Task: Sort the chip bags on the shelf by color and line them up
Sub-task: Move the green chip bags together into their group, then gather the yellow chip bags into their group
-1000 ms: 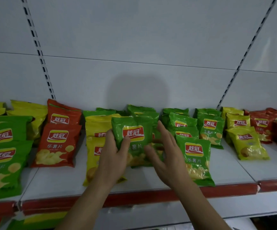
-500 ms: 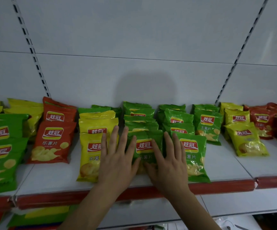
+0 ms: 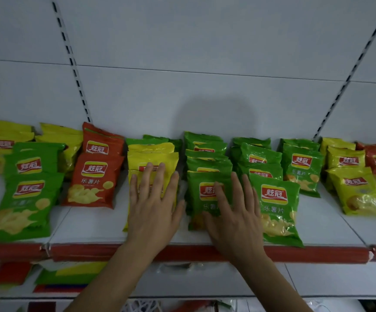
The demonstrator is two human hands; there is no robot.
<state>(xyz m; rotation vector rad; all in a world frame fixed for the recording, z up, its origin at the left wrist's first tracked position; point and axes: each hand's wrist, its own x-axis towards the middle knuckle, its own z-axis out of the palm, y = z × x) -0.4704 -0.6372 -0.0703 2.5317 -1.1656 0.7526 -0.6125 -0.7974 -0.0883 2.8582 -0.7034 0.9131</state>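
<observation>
white back panel (image 3: 205, 41), slotted uprights (image 3: 74, 70), dim light

Two bare forearms, no sleeves, unadorned fingers (image 3: 224, 197).

**Counting the bags by colour**

We are seeing two hands on the shelf (image 3: 317, 224): the left hand (image 3: 154, 206) and the right hand (image 3: 234, 212).

We are counting six rows of green bags (image 3: 277, 206), though the bags are overlapping, so we are not managing an exact count within the rows. We are counting four rows of yellow bags (image 3: 358, 192), overlapping in the same way. We are making out two red bags (image 3: 94, 179) left of centre and a further group of red bags at the far right, where the edge is cutting them off.
</observation>
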